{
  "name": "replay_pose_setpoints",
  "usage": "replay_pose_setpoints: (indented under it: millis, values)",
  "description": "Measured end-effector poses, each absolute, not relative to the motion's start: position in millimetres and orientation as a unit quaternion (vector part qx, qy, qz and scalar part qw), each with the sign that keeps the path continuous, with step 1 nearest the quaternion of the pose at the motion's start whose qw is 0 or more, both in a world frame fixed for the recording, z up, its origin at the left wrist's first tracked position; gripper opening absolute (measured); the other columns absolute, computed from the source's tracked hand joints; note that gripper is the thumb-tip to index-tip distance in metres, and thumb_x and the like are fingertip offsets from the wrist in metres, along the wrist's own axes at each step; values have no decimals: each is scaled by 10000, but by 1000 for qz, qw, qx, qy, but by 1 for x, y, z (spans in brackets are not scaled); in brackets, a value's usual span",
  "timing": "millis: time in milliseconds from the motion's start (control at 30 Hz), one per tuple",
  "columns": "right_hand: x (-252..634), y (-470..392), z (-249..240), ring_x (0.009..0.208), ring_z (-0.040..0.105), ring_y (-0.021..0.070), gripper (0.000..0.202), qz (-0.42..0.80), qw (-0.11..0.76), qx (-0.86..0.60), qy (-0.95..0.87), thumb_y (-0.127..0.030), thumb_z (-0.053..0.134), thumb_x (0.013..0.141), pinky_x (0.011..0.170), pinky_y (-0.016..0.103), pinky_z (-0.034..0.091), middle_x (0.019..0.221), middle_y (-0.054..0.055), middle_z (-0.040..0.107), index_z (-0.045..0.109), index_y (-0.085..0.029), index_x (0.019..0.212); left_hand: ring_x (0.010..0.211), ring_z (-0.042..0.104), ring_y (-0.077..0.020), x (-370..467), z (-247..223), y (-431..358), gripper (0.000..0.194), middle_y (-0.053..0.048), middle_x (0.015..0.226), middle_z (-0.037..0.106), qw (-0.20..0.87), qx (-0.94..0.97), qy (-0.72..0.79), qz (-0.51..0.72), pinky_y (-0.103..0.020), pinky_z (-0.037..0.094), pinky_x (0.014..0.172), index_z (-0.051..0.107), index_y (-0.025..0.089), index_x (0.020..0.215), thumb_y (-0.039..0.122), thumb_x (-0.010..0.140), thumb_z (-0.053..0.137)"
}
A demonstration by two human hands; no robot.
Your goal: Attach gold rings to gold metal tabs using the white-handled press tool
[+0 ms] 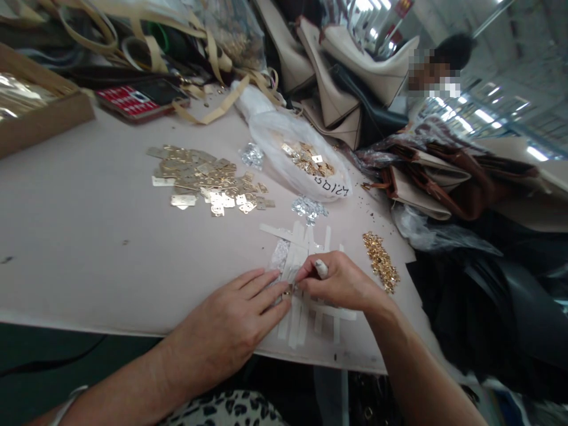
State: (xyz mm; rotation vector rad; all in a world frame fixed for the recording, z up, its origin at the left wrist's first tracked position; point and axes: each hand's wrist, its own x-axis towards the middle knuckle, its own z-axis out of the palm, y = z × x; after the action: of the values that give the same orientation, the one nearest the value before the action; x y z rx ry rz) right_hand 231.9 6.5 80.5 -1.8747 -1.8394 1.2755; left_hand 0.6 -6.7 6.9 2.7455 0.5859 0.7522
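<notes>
On the near part of the table, pale strips (pixel 296 245) lie crossed over one another, with a patch of clear plastic under them. My left hand (pixel 239 305) rests flat at their left side, fingers stretched out and tips touching the strips. A small gold-coloured piece (pixel 287 291) shows by those fingertips. My right hand (pixel 341 278) is closed in a pinch over the strips, close to the left fingertips. From its grip sticks the blunt end of a whitish pen-like stick (pixel 322 269); its lower end is hidden by my fingers.
Flat gold-coloured metal plates (pixel 204 177) lie heaped at left. Behind the strips are silver discs (pixel 309 208) and an open plastic bag (pixel 275 139) of gold pieces. Small gold fittings (pixel 380 260) lie right. Bags (pixel 337 89), a cardboard box (pixel 48 124) and another person (pixel 437 68) are farther back.
</notes>
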Motion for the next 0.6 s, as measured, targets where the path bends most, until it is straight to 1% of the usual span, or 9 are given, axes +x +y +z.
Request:
replay_pose_setpoints:
  millis: [100,167,333,467,600]
  values:
    - [223,-3,73,591,523,89,156,423,97,-625,-648,-162,620,734,529,200,389,644,-34,676,765,-175,790,1309,568,-274,0,8,-7,396,-142,1453,577,111,942,199,248,-454,442,1118,636,151,1264,102,894,502]
    - [220,-3,70,591,517,89,164,416,88,-623,-656,-156,614,729,529,199,381,636,-34,672,767,-168,787,1321,563,-269,0,8,-8,421,-145,1460,571,114,942,202,244,-450,436,1130,614,151,1303,113,895,515]
    - [215,2,75,589,519,91,170,401,72,-621,-669,-133,593,708,526,201,371,634,-36,673,749,-173,763,1318,570,-283,-1,8,-8,409,-159,1483,545,116,944,204,234,-461,449,1127,615,147,1300,125,901,533]
    - [211,7,79,604,561,106,192,401,46,-615,-678,-115,582,687,541,213,393,651,-29,693,746,-182,761,1314,571,-290,0,8,-8,397,-165,1478,548,114,944,201,237,-465,456,1124,613,141,1300,137,909,544]
    - [208,10,83,618,583,120,193,385,9,-601,-700,-105,575,709,565,234,404,664,-17,708,744,-188,749,1301,574,-292,0,8,-8,372,-167,1440,581,107,943,201,241,-469,466,1112,616,140,1291,154,926,543]
